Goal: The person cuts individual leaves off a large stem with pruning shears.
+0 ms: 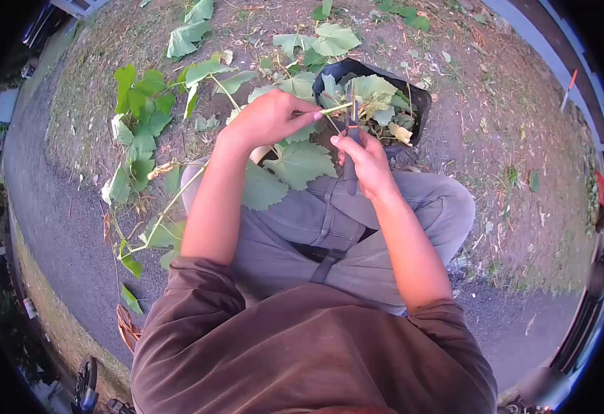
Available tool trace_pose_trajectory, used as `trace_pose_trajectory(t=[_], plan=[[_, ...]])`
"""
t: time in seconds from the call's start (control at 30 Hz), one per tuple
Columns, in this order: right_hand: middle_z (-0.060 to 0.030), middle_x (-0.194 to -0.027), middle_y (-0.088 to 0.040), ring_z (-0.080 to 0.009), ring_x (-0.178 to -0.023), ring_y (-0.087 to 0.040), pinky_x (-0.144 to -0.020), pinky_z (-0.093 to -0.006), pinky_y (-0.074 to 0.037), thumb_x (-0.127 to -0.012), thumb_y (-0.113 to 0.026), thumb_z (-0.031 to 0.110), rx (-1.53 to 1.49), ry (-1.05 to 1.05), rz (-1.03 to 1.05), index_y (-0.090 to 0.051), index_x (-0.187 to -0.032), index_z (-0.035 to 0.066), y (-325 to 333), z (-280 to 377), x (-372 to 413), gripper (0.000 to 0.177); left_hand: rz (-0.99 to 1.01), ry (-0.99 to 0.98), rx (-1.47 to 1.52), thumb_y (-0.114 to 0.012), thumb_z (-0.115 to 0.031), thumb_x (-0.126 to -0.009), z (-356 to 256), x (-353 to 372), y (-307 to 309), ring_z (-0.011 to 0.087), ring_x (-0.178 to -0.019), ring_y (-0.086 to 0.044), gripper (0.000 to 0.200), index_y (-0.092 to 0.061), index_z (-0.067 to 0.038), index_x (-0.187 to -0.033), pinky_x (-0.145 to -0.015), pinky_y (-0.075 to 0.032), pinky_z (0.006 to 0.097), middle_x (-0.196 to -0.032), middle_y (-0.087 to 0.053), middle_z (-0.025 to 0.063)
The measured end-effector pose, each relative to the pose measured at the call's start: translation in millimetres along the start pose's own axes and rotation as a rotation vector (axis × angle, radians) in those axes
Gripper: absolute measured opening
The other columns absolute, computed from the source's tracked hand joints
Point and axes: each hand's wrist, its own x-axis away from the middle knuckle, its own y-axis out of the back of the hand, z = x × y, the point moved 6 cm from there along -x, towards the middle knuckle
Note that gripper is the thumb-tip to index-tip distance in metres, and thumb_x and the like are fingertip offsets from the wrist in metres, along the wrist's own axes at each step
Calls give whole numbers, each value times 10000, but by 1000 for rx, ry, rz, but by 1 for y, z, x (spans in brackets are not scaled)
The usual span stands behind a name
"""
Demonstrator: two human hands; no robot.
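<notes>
My left hand (274, 119) pinches a green leafy vine (337, 108) near its cut-looking tip, which points right. In my right hand (369, 164) is a pair of dark-handled pruning snips (352, 131) with an orange mark, blades pointing up. The vine's tip meets the snips' blades in this view. Broad leaves (300, 165) hang below my left hand, over my lap. Just beyond the snips, a black container (423, 114) holds cut leaves (374, 90) and a yellowed one.
A long vine stem with leaves (143, 131) trails along my left side. Loose leaves (335, 40) lie on the patchy grass ahead. Asphalt (74, 228) runs along the left, and an orange-tipped stake (569, 90) stands at the far right. My crossed legs (426, 207) are close behind the container.
</notes>
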Motion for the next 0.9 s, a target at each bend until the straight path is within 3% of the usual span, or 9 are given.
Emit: trace_pose_trajectory(t=[0.2,0.27,0.37,0.5,0.57,0.7,0.77,0.83,0.9], plan=[[26,-866,-640,-75,-805,-579,-758,-266,-464,-942,-805,241,68,12,-17,-697,-1042,37,12,5,-3,252,-62,18,-33,-727,-260,-1013,-5,-8,-4,394,-838,-745,246,-825,-77,-1147,-775,-589,432,-948,-786,203],[6,-823,-640,-97,-767,-612,-723,-301,-500,-946,-806,247,-96,-106,-33,-689,-1011,35,6,0,3,251,-98,18,-33,-710,-207,-1006,-7,-5,-2,395,-845,-748,245,-811,-76,-1187,-776,-591,435,-961,-783,213],[-23,-826,-649,-126,-761,-641,-722,-328,-533,-954,-801,265,-87,-18,-50,-679,-1038,35,0,5,-1,273,-206,-67,-7,-673,-158,-998,2,-3,-1,397,-863,-750,283,-790,-75,-1241,-784,-590,441,-971,-776,230],[-20,-859,-653,-124,-792,-633,-759,-305,-521,-961,-787,268,-281,-105,-70,-668,-1086,34,-4,0,0,290,-135,20,-75,-636,-136,-989,11,-1,7,399,-875,-749,330,-773,-73,-1282,-792,-586,441,-967,-770,238],[-4,-907,-669,-121,-851,-658,-811,-284,-535,-983,-745,274,-1,32,5,-669,-1177,33,-4,1,-3,319,-77,32,-30,-628,-157,-989,9,-1,5,395,-875,-748,345,-771,-80,-1294,-799,-581,440,-954,-770,231],[2,-936,-647,-90,-842,-618,-802,-271,-506,-968,-756,269,299,35,45,-666,-1180,37,-5,1,1,327,-63,24,-22,-640,-164,-972,4,3,10,383,-873,-753,353,-778,-90,-1288,-799,-582,433,-960,-776,221],[7,-928,-641,-83,-827,-603,-781,-262,-489,-965,-758,263,275,31,16,-670,-1175,41,-3,-2,-1,318,-2,80,-16,-657,-172,-952,2,5,12,369,-869,-761,350,-790,-97,-1267,-800,-586,432,-962,-783,208],[19,-915,-629,-83,-827,-595,-778,-266,-484,-964,-760,268,-33,-59,12,-674,-1170,43,-3,-3,-2,317,-25,46,-31,-662,-171,-941,7,4,8,364,-855,-761,353,-794,-99,-1261,-797,-587,430,-953,-785,201],[21,-921,-628,-87,-831,-598,-780,-277,-491,-973,-751,266,15,-52,15,-677,-1161,54,1,-2,-5,293,-52,15,-46,-667,-170,-930,12,4,5,359,-841,-760,356,-798,-100,-1255,-794,-588,428,-943,-787,193]])
